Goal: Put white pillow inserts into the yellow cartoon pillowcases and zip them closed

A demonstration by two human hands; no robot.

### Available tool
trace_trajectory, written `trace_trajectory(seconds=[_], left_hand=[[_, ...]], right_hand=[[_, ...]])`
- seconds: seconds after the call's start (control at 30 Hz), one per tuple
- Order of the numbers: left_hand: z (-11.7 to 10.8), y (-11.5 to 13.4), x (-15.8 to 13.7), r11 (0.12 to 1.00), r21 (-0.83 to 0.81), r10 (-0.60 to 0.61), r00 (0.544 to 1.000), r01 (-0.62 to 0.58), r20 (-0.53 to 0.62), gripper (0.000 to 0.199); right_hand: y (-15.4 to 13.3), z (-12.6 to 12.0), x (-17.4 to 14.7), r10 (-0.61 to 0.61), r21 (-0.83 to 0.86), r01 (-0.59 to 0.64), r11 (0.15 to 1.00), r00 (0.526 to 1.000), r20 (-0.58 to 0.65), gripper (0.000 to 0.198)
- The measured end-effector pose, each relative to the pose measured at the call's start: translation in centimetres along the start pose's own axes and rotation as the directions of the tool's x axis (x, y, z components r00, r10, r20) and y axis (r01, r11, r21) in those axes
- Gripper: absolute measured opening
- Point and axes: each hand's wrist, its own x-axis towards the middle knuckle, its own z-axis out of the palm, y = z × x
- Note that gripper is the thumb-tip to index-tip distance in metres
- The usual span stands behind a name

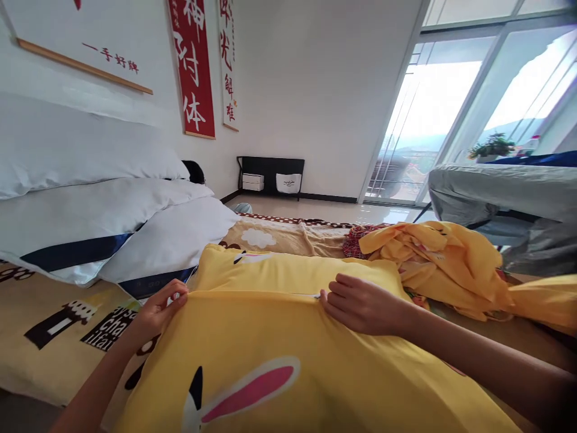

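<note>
A plump yellow pillowcase (252, 331) with a printed rabbit ear lies in front of me on the bed. A straight seam, which looks like a zipper line, runs across it, with a small pale gap near its right part. My left hand (160, 307) pinches the left end of this seam between thumb and finger. On the right, my right hand (360, 304) has its fingers curled and pinched at the seam, beside the pale gap. Whether a zipper pull sits between those fingertips is hidden. The far part of the pillowcase bulges up beyond the seam.
White pillows (90, 144) with dark blue bands are stacked at the left on a patterned bedsheet (58, 337). Crumpled yellow fabric (442, 258) lies at the right. Beyond it stands a grey-covered table (505, 186) by the glass door. A low black rack (270, 171) is against the wall.
</note>
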Motion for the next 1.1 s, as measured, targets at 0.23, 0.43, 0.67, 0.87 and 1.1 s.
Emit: trace_trajectory(seconds=[0.23,0.43,0.67,0.87,1.1], left_hand=[[-1.0,-0.2,0.6,0.989,0.054,-0.139,0.99,0.137,0.039,0.04],[0.4,2.4,2.7,0.96,0.009,-0.279,0.959,0.279,0.045,0.049],[10.0,16.5,6.1,0.939,0.257,0.19,0.969,-0.227,0.159,0.031],[21.3,25.2,5.3,0.573,0.469,0.46,0.738,-0.672,0.495,0.016],[27.7,23.6,6.3,0.537,0.52,0.411,0.745,-0.664,0.526,0.006]], right_hand=[[-0.2,-2.9,-7.7,0.168,-0.047,-0.165,0.985,0.983,0.079,0.025],[-0.6,-3.7,-13.6,0.487,0.118,-0.515,0.849,0.85,0.2,0.03],[0.2,-4.1,-12.8,0.642,0.424,-0.843,0.332,0.531,0.553,0.025],[-1.9,-3.1,-13.8,0.72,0.525,-0.842,0.123,0.439,0.537,0.024],[-1.5,-3.0,-14.1,0.71,0.545,-0.835,-0.074,0.34,0.617,0.019]])
